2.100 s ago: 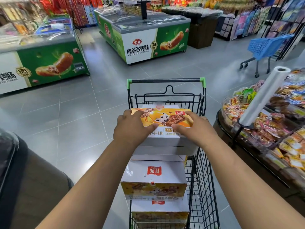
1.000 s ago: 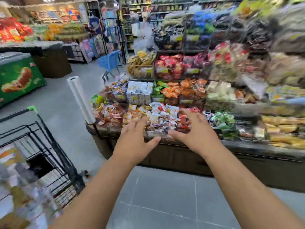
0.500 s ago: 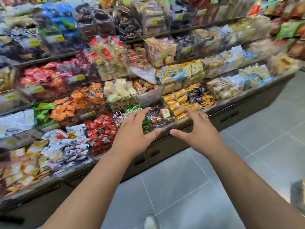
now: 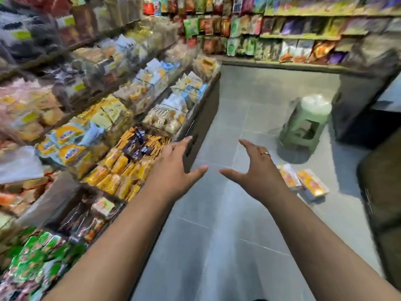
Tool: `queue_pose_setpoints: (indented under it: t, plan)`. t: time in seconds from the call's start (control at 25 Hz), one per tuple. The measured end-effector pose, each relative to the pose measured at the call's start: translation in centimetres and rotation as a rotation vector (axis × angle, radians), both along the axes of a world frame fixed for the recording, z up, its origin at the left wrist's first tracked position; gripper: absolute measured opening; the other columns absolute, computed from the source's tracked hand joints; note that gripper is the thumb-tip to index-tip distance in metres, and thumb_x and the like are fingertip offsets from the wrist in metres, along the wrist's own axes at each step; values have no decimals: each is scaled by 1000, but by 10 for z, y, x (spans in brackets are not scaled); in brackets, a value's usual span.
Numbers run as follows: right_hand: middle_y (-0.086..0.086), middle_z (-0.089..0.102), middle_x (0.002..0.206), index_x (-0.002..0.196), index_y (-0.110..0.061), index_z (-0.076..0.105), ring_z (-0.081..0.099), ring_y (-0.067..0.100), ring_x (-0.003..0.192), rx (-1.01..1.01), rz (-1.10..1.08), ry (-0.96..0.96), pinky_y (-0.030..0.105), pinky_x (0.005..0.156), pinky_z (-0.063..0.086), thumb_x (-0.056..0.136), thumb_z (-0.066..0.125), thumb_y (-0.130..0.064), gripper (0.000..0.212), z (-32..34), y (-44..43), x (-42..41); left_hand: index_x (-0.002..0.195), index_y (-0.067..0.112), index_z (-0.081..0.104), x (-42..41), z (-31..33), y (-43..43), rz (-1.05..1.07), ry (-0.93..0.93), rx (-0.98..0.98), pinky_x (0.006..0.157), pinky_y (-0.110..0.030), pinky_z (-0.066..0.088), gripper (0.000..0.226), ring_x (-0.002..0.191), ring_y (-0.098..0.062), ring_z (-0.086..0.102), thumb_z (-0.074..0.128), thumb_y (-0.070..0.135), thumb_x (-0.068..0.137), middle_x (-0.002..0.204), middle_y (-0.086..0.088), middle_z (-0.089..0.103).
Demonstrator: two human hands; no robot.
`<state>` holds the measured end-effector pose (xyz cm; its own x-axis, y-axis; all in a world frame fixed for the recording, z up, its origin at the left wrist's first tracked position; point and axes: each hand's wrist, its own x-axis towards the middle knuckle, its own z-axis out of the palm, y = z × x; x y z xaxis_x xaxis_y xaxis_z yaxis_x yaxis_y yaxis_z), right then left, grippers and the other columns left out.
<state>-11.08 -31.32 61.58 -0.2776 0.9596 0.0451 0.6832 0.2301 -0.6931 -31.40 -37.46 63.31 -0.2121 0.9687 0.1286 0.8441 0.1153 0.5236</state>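
- Two orange-and-white cartons [image 4: 303,183] were seen lying flat on the tiled floor [image 4: 217,213], just on the near side of the green plastic stool [image 4: 303,127]. They were probably set down there to wait for loading.
- The cartons were laid side by side with the printed faces up. Whether they touched could not be told through the blur.
- Their long axes were judged to run slantwise, from the end nearest the stool towards the viewer and to the right.
- The left hand [image 4: 173,168] was held empty to the left of the stool, fingers spread wide and thumb turned inward.
- The right hand [image 4: 258,172], with a ring [image 4: 265,153] on one finger, was held nearer the stool, likewise empty and spread, its fingers slightly bent.
- The palms were kept facing each other with a gap between them, seemingly sized for taking a carton by its two sides.
- Neither hand was touching the cartons, which lay just beyond the right hand.
- A snack display [image 4: 130,148] was ranged well to the left of the stool.
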Motion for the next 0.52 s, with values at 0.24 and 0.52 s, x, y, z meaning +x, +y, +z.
queue_pose_setpoints:
  t: [0.24,0.52]
  plan:
    - [6,37,145,146,-31,34,40,19,131,-53,-312,19,30,100,35,76,75,-50,84,-38,108,94,148,33,30,73,-37,165,-223,-94,-66,109,-36,35,79,130,-25,43,67,52,81,142,-9,41]
    - [10,39,142,143,-29,37,45,23,124,-181,-535,35,27,92,32,80,73,-44,74,-82,242,185,147,33,31,146,-75,330,-257,-184,-166,103,-36,40,75,123,-25,49,67,49,84,140,-7,43]
